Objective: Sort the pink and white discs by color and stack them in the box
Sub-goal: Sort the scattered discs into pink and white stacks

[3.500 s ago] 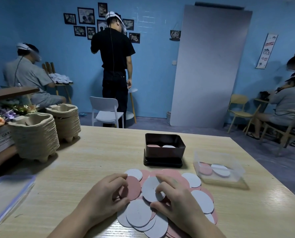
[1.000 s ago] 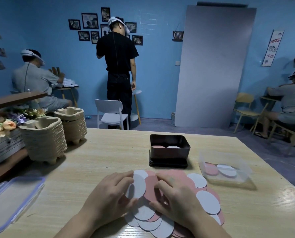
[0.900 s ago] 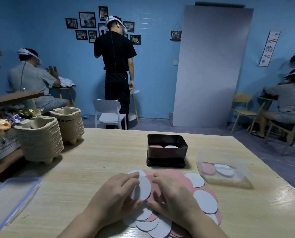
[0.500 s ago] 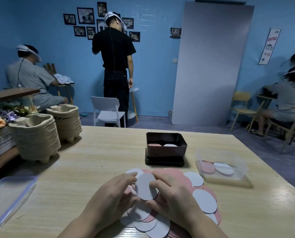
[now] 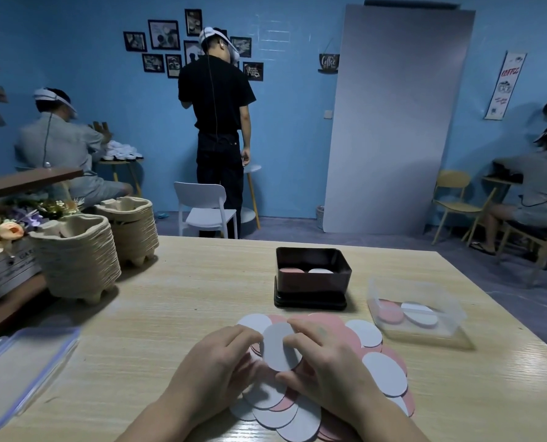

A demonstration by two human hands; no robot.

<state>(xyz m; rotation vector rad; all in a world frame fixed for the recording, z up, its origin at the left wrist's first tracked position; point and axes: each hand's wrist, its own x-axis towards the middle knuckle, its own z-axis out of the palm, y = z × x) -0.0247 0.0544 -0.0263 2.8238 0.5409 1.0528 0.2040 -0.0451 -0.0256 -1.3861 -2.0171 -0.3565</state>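
Observation:
A heap of pink and white discs (image 5: 384,374) lies on the wooden table near me. One white disc (image 5: 278,346) is lifted above the heap, pinched between both hands. My left hand (image 5: 221,368) grips its left edge and my right hand (image 5: 326,371) its right and lower edge. Beyond the heap stands a dark box (image 5: 312,275) on its lid, with one pink stack and one white stack inside. My hands hide the middle of the heap.
A clear plastic tub (image 5: 438,301) with a pink and a white disc sits right of the dark box. A clear lid (image 5: 20,371) lies at the left edge. Two stacks of pulp trays (image 5: 81,260) stand at far left. Other people sit and stand behind.
The white disc has moved from my left hand's side toward the middle and risen off the heap; both hands now pinch it. The camera shifted slightly.

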